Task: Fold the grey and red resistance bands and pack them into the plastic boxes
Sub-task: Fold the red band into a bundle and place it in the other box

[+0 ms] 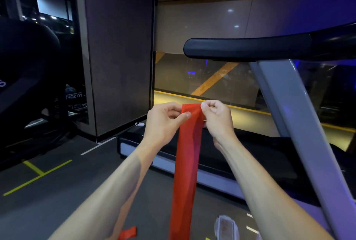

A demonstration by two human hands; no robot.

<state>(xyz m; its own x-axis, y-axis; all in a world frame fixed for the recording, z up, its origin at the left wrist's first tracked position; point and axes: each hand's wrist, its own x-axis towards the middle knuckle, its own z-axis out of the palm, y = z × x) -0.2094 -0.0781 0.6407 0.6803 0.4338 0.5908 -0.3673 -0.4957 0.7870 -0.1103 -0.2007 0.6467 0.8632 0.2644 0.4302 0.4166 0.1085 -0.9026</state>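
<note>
Head view: left hand [165,118] and right hand [216,117] pinch the limp, stretchy red resistance band [187,162] by its top corners, the best hold.

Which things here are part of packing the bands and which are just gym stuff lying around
Part of the job: red resistance band, pinched at its top by the left hand and right hand; clear plastic box on the floor; red piece by the left forearm.

Just around: treadmill; yellow floor lines; pillar.
</note>
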